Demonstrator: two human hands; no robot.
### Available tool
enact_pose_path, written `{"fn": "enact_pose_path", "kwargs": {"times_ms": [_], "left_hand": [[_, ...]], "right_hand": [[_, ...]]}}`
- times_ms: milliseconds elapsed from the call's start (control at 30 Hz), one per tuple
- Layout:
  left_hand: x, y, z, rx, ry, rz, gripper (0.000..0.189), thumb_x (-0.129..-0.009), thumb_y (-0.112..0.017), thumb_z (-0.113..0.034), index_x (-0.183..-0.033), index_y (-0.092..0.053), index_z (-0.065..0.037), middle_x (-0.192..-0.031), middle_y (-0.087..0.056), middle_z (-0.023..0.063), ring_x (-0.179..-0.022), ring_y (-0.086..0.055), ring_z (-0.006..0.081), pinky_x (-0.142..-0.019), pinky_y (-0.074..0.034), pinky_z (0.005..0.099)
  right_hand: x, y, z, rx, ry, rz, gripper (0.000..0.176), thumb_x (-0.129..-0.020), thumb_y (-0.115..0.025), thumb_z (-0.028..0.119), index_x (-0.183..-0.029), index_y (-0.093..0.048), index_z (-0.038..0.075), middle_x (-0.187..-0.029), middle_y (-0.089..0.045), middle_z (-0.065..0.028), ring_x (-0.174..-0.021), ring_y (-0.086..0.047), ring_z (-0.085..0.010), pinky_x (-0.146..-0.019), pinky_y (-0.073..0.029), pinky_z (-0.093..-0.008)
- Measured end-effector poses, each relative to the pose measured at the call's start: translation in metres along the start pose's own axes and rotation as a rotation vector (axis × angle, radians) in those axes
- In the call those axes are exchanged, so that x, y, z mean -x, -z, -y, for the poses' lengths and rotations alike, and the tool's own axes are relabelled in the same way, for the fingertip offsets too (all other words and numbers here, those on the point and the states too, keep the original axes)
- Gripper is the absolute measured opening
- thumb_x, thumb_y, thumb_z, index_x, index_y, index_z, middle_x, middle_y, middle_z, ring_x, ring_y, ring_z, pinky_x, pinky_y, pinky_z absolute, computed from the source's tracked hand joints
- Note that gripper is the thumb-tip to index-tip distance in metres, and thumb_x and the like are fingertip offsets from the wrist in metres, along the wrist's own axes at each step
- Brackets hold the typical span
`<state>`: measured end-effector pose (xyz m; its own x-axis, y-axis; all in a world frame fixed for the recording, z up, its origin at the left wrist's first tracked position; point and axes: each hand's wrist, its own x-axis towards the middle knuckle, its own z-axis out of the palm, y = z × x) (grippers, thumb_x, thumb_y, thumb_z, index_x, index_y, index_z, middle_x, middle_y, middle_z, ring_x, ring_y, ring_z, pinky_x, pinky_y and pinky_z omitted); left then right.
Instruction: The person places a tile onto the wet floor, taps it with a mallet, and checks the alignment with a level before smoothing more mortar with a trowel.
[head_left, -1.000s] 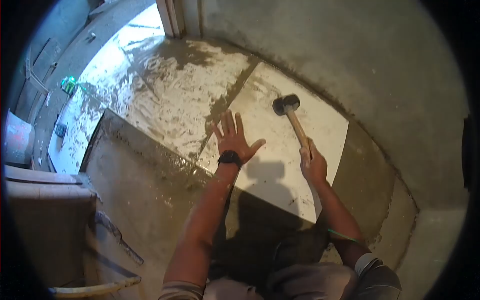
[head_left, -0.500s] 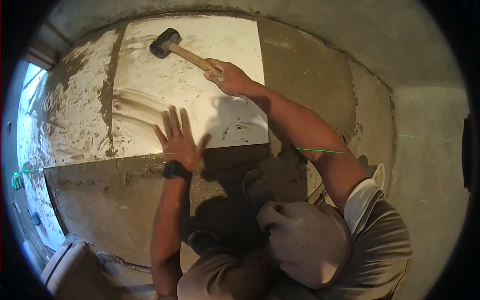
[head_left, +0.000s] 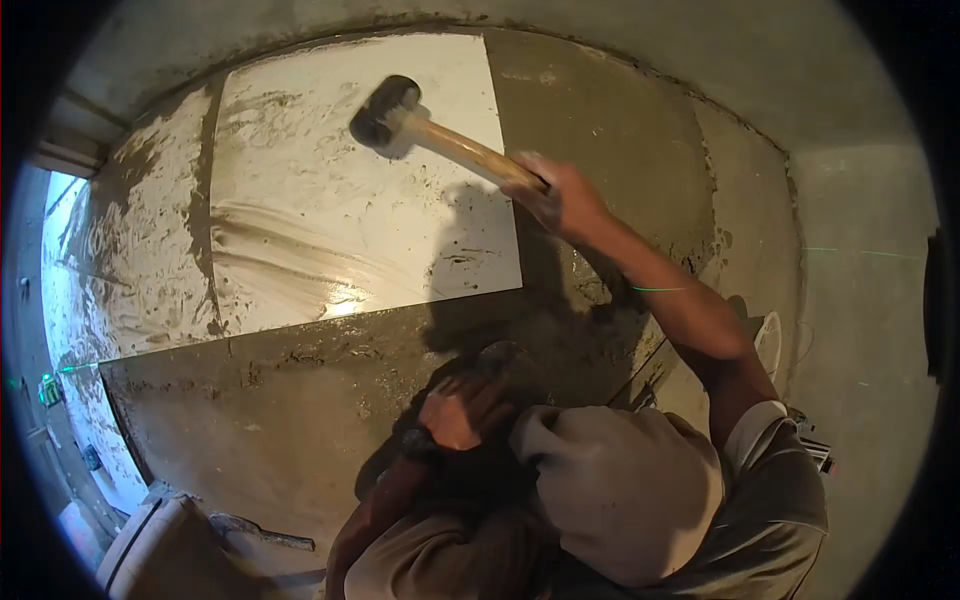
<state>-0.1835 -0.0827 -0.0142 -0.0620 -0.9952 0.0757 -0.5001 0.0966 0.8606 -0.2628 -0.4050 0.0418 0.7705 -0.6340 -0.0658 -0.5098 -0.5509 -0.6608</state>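
My right hand is wrapped around the wooden handle of a rubber mallet. The mallet's black head hangs over a large white floor tile streaked with grey mortar. Drawn back near my knees, my left hand has its fingers stretched out and holds nothing. It is in shadow over the grey mortar bed in front of the tile, with a dark watch on its wrist.
Another mortar-smeared tile lies to the left, separated by a dark joint. A grey wall with green laser lines stands at the right. A container sits at lower left, beside a dark stick-like tool.
My left hand has come off the tile and drawn back toward my knees. My right hand has moved right and slightly down with the mallet.
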Motion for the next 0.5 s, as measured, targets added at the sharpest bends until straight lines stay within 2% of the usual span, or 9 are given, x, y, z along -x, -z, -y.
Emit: {"fn": "enact_pose_path", "kwargs": {"times_ms": [67,133,200,233,267,333,400,500], "left_hand": [[0.003,0.012,0.013,-0.057,-0.022,-0.064,0.050,-0.084,-0.075,-0.028,-0.128,-0.063,-0.006,-0.111,-0.068,0.0168,-0.100,-0.065,0.0371,-0.087,-0.053,0.0472],[0.002,0.029,0.015,-0.125,-0.024,-0.131,0.049,-0.085,-0.075,-0.028,-0.128,-0.063,-0.006,-0.111,-0.068,0.0167,-0.098,-0.065,0.0366,-0.085,-0.053,0.0470],[0.001,0.058,0.012,-0.314,0.148,-0.099,0.048,-0.088,-0.071,-0.032,-0.130,-0.063,-0.009,-0.113,-0.068,0.0164,-0.101,-0.065,0.0360,-0.089,-0.053,0.0439],[0.004,0.068,0.014,-0.318,0.201,-0.051,0.056,-0.089,-0.071,-0.033,-0.137,-0.056,-0.008,-0.120,-0.065,0.0168,-0.108,-0.063,0.0366,-0.094,-0.050,0.0476],[0.002,0.077,0.016,-0.346,0.230,-0.049,0.056,-0.089,-0.071,-0.033,-0.137,-0.056,-0.008,-0.120,-0.065,0.0168,-0.108,-0.063,0.0366,-0.094,-0.050,0.0476],[-0.009,0.093,0.017,-0.471,0.208,0.083,0.066,-0.091,-0.068,-0.038,-0.147,-0.045,-0.010,-0.138,-0.054,0.0176,-0.125,-0.053,0.0374,-0.105,-0.044,0.0493],[-0.024,0.099,0.022,-0.535,0.278,0.231,0.074,-0.093,-0.063,-0.044,-0.153,-0.034,-0.012,-0.154,-0.036,0.0184,-0.139,-0.038,0.0386,-0.112,-0.037,0.0506],[-0.047,0.106,0.033,-0.675,0.301,0.199,0.080,-0.093,-0.060,-0.049,-0.156,-0.026,-0.013,-0.160,-0.023,0.0206,-0.145,-0.029,0.0401,-0.115,-0.033,0.0524]], "right_hand": [[0.029,0.002,-0.008,0.137,-0.139,-0.071,0.049,-0.091,-0.066,0.047,-0.124,-0.064,0.009,-0.097,-0.069,-0.0188,-0.087,-0.066,-0.0358,-0.079,-0.052,-0.0428],[0.051,0.000,-0.022,0.111,-0.130,-0.076,0.047,-0.092,-0.067,0.043,-0.123,-0.064,0.008,-0.099,-0.069,-0.0199,-0.091,-0.067,-0.0372,-0.080,-0.052,-0.0431],[0.062,-0.013,-0.029,0.051,-0.100,-0.066,0.045,-0.092,-0.068,0.039,-0.123,-0.064,0.007,-0.101,-0.069,-0.0209,-0.095,-0.067,-0.0387,-0.081,-0.052,-0.0433],[0.066,-0.018,-0.026,0.014,-0.130,-0.110,0.044,-0.092,-0.068,0.036,-0.123,-0.063,0.005,-0.102,-0.069,-0.0221,-0.097,-0.067,-0.0399,-0.082,-0.052,-0.0434],[0.069,-0.022,-0.024,-0.021,-0.162,-0.152,0.044,-0.092,-0.069,0.033,-0.123,-0.063,0.003,-0.103,-0.069,-0.0233,-0.100,-0.067,-0.0411,-0.083,-0.052,-0.0436],[0.068,-0.027,-0.022,0.013,-0.109,-0.169,0.045,-0.093,-0.068,0.033,-0.123,-0.063,0.001,-0.104,-0.069,-0.0240,-0.100,-0.066,-0.0414,-0.084,-0.052,-0.0433],[0.061,-0.032,-0.025,0.068,-0.066,-0.182,0.046,-0.093,-0.068,0.033,-0.125,-0.062,-0.001,-0.108,-0.068,-0.0249,-0.102,-0.066,-0.0413,-0.086,-0.052,-0.0432],[0.062,-0.041,-0.032,0.141,-0.011,-0.216,0.048,-0.094,-0.067,0.033,-0.127,-0.061,-0.001,-0.116,-0.066,-0.0250,-0.106,-0.066,-0.0407,-0.088,-0.052,-0.0440]]}}
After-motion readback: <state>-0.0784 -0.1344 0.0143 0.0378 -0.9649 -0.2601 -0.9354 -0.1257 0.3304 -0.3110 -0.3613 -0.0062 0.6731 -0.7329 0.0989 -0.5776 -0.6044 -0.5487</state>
